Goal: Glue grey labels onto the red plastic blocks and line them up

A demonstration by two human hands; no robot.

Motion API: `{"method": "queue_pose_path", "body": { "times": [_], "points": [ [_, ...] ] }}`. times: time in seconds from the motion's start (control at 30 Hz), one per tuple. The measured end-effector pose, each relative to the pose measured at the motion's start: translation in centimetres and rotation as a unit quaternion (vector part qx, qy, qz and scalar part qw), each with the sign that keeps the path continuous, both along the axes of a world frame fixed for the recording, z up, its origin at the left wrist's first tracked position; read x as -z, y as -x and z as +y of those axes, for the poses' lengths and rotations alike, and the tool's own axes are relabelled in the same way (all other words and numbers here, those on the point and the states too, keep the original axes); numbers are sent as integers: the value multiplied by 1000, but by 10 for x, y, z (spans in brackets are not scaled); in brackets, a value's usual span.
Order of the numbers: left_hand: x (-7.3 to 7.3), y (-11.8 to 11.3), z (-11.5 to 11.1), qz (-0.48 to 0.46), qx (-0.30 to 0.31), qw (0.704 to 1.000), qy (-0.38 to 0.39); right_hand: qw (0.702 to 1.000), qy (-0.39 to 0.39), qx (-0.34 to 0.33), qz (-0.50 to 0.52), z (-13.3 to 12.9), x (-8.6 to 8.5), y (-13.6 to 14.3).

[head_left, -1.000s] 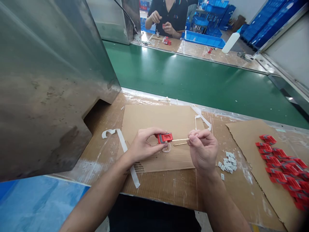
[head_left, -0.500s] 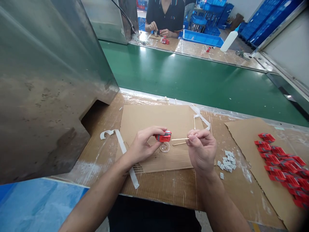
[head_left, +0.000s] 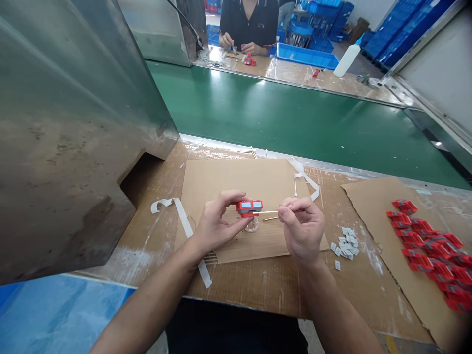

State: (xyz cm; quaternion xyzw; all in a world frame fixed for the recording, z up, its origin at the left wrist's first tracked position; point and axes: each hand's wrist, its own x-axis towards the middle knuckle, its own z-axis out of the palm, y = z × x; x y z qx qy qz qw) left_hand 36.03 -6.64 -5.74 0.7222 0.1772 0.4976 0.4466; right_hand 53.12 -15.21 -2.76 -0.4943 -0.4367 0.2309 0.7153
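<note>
My left hand (head_left: 217, 223) grips a small red and grey toy vehicle part (head_left: 249, 207) between thumb and fingers, with two pale blue window panels facing me. A thin wooden stick (head_left: 270, 212) is pinched in my right hand (head_left: 303, 226), and its tip meets the lower right side of the red part. Directly below the part, a small clear round cup (head_left: 252, 225) rests on a cardboard sheet (head_left: 228, 177), partly hidden by my left thumb. Another stick (head_left: 271, 218) lies just beyond the cup, its right end behind my right hand.
To the right lie a pile of small grey square pieces (head_left: 345, 243) and several red parts (head_left: 427, 241) on cardboard. A metal housing (head_left: 66, 137) stands left. Beyond the green conveyor belt (head_left: 280, 108), a person (head_left: 250, 29) works beside a white bottle (head_left: 347, 60).
The red part has turned in my left hand, so its blue panels now show. My right hand has moved left, bringing the stick's tip against the part.
</note>
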Motion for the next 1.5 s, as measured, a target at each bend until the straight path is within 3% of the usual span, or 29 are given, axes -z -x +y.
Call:
{"method": "queue_pose_path", "body": {
  "times": [0.6,0.9,1.1,1.17,1.3,1.37,1.43,1.5],
  "points": [
    [-3,3,-2,5,-13,1000,-15,998,-3,-7,-62,0,-1,3],
    [-3,4,-1,7,-20,1000,-14,995,-2,21,-97,0,-2,3],
    [-2,6,3,11,-41,999,-30,990,-61,-8,-129,-10,-16,-24],
    [-2,8,5,19,-51,998,-27,972,-48,-70,-221,-12,-18,-32],
    [2,13,8,34,-75,997,-2,883,20,-186,-431,-6,-8,-23],
    [4,15,10,26,-87,996,11,854,32,-218,-471,-2,-4,-18],
    [5,14,13,1,-90,995,34,866,24,-217,-450,-4,-8,-27],
    [3,12,13,-29,-94,992,78,909,28,-114,-399,-19,-18,-51]
  ]
}}
